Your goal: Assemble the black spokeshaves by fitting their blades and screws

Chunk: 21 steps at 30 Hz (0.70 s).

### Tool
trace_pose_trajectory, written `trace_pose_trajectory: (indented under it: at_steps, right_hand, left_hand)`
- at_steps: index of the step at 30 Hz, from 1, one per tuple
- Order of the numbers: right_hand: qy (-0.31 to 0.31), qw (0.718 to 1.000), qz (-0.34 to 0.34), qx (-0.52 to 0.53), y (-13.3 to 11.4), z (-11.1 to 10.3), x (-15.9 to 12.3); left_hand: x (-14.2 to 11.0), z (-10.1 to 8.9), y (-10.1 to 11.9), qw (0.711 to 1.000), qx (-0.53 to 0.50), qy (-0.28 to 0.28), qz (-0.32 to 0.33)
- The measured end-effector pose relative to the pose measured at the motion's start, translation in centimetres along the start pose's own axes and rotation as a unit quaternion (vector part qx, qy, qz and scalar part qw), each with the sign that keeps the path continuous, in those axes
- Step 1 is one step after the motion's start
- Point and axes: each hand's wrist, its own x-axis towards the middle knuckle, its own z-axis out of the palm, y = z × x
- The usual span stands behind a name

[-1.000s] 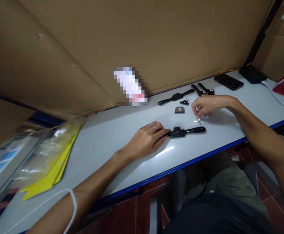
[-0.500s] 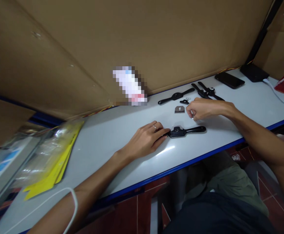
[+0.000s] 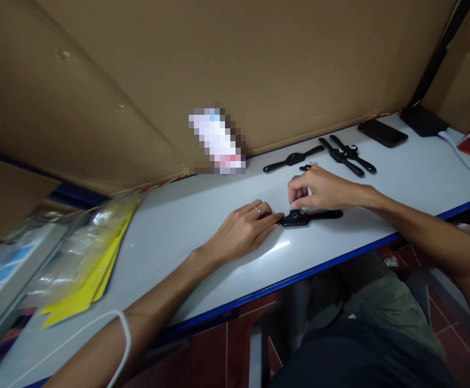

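A black spokeshave [image 3: 298, 218] lies on the white tabletop in front of me, its middle body facing up with a round hole in it. My left hand [image 3: 254, 223] is closed on its left handle, holding it against the table. Just above the body, my right hand [image 3: 309, 189] pinches a tiny metal piece that looks like a screw; the fingertips cover most of it. Behind that hand lies a small black cap piece [image 3: 305, 168], partly hidden, with small silvery parts beside it. Further back rests another black spokeshave body [image 3: 294, 158].
More black spokeshaves [image 3: 345, 159] lie at the back right, near a phone [image 3: 383, 133] and a black box [image 3: 423, 120] with a white cable. Yellow sheets and clear plastic bags [image 3: 81, 269] sit at left. A cardboard wall [image 3: 279, 70] closes the back.
My right hand has moved left and toward me, from beside the loose metal blade to over the spokeshave body. It now hides the blade. My left hand keeps its hold.
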Motion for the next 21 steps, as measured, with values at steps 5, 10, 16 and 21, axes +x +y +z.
trace_pose_trajectory:
  at_steps: [5, 10, 16, 21]
  right_hand:
    - [-0.025, 1.000, -0.015, 0.010, -0.2, 1.1, 0.1]
    - [-0.034, 0.999, -0.003, 0.000, -0.1, 1.2, 0.1]
    - [-0.036, 0.999, -0.003, 0.000, -0.3, 1.3, 0.1]
    - [-0.036, 0.999, -0.006, -0.010, 0.0, 1.4, 0.1]
  left_hand:
    - [0.0, 0.1, 0.0, 1.000, 0.006, 0.003, 0.006]
    - [-0.1, 0.1, -0.1, 1.000, 0.005, -0.003, 0.001]
    - [-0.1, 0.1, -0.1, 1.000, 0.008, 0.000, 0.001]
    - [-0.1, 0.1, 0.0, 1.000, 0.011, 0.001, 0.004]
